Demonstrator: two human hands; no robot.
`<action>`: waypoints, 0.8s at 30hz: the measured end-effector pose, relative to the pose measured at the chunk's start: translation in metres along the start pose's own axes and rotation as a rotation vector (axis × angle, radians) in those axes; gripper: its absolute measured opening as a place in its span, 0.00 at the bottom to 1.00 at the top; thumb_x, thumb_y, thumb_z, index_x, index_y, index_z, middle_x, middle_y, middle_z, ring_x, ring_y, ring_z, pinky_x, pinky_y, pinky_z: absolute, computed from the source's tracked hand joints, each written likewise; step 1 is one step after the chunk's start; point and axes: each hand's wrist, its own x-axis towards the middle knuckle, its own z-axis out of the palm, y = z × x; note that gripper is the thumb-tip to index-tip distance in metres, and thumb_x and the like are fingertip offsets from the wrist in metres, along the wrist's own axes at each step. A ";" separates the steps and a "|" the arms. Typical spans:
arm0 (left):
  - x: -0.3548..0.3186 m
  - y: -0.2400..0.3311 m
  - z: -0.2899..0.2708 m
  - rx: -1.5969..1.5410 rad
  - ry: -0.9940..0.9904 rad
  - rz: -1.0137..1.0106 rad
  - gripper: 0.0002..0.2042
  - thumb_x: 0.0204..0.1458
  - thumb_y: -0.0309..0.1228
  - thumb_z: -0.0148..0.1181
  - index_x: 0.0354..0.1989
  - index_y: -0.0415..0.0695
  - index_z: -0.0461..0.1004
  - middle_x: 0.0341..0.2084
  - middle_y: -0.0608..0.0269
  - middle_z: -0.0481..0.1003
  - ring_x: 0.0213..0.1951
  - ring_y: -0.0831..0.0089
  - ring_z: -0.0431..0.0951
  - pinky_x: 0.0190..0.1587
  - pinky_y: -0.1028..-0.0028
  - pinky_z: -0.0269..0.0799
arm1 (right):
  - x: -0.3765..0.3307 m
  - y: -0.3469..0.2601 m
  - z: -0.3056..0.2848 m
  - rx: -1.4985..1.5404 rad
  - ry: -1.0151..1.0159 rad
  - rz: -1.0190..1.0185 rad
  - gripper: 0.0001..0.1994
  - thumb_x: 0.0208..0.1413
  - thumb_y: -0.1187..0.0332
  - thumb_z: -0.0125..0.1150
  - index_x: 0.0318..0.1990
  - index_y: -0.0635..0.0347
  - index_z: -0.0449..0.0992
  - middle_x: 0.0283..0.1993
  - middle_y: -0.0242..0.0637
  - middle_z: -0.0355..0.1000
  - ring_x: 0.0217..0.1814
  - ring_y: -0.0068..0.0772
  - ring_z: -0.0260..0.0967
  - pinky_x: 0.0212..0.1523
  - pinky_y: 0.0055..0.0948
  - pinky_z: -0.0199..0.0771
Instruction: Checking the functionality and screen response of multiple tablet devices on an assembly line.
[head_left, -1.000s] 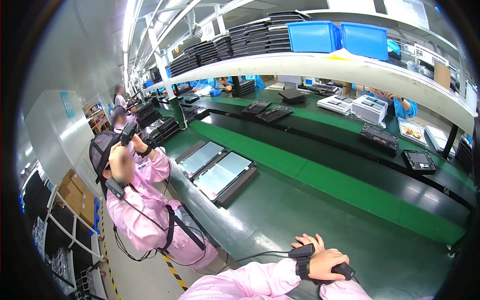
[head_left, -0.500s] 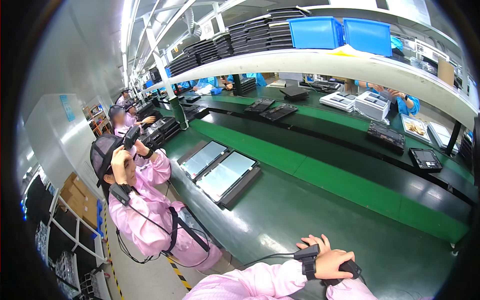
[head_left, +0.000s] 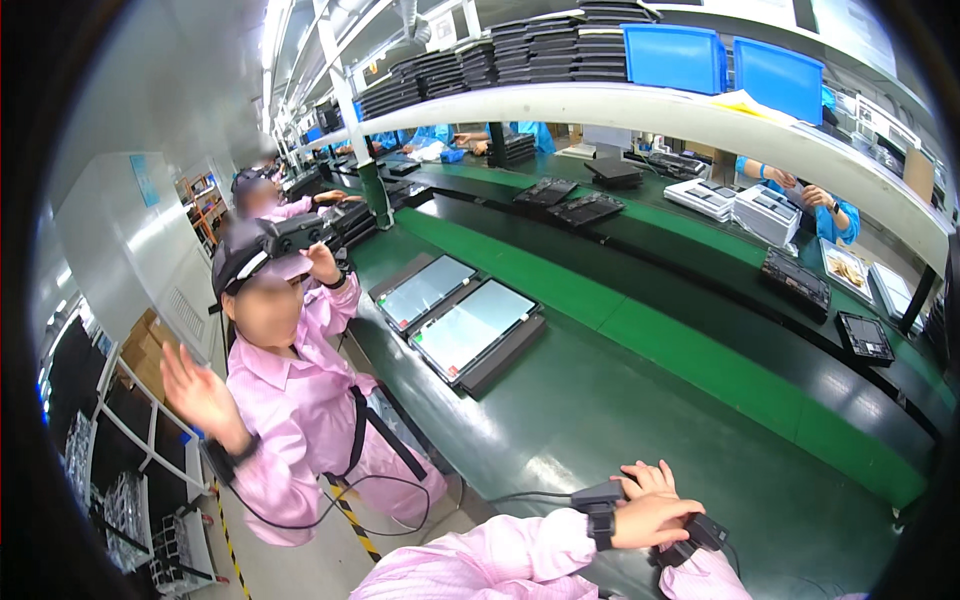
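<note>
My left hand (head_left: 648,521), with a black device (head_left: 600,503) strapped to its wrist, reaches across my right wrist. Its fingers hold the black wrist device (head_left: 709,533) on my right arm; the thumb side is partly hidden. My right hand (head_left: 650,478) lies palm down, fingers stretched out and apart, partly covered by the left hand. It holds nothing visible and is low over the green tabletop (head_left: 560,430). Farther left on the table, two flat silver screen panels (head_left: 474,325) lie side by side on black trays (head_left: 500,356).
A co-worker in pink (head_left: 300,400) stands at the left, one hand raised, the other at a head-worn camera. A shelf (head_left: 600,100) with blue bins (head_left: 675,58) and black tray stacks spans the bench. Across it are open device housings (head_left: 795,280) and another worker's hands (head_left: 800,190).
The view has shifted, so the bench things sit farther right. The co-worker has turned this way and lowered one hand from the head to hold it out, palm open. My hands stay together.
</note>
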 end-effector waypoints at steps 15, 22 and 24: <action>-0.015 0.105 -0.060 -0.114 0.402 0.296 0.05 0.54 0.23 0.60 0.38 0.39 0.78 0.34 0.58 0.78 0.38 0.61 0.77 0.44 0.62 0.69 | -0.010 0.004 -0.031 0.598 0.191 0.048 0.16 0.50 0.59 0.62 0.44 0.55 0.80 0.50 0.39 0.77 0.63 0.48 0.68 0.68 0.52 0.56; -0.014 0.137 -0.087 -0.501 -0.199 0.764 0.22 0.59 0.48 0.58 0.40 0.37 0.76 0.38 0.49 0.78 0.41 0.52 0.76 0.42 0.55 0.71 | -0.011 0.004 -0.030 0.522 0.089 0.178 0.15 0.53 0.65 0.64 0.47 0.57 0.79 0.48 0.44 0.76 0.63 0.49 0.68 0.69 0.51 0.55; -0.018 0.140 -0.089 -0.523 -0.368 0.791 0.21 0.60 0.47 0.58 0.39 0.37 0.76 0.37 0.49 0.77 0.40 0.52 0.76 0.41 0.56 0.70 | -0.012 0.004 -0.032 0.536 0.049 0.211 0.15 0.54 0.65 0.64 0.49 0.58 0.78 0.51 0.43 0.76 0.66 0.48 0.65 0.71 0.49 0.52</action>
